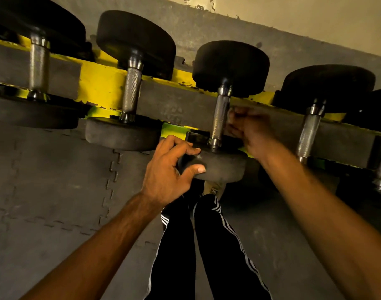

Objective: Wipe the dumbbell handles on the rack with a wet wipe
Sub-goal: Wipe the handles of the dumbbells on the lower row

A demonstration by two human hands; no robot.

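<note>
Grey interlocking floor mats (55, 180) fill the left and lower part of the head view, with open floor to the left of the person's striped trouser legs (217, 245) and a pale wall (315, 22) at the top right. Across the middle runs a yellow rack (103, 83), its dumbbells lying side by side with narrow gaps between their black heads. On the third dumbbell (230, 66), the near head juts past the rack's front rail. The left hand (165, 172) grasps that head's left edge, fingers on top and thumb on the side. Its knurled handle (220, 118) stands bare between the rails. The right hand (250, 131) sits just beside the handle, in the space before the fourth dumbbell (308, 135). It is blurred and its fingers look curled, but whether they hold a wet wipe cannot be told.
</note>
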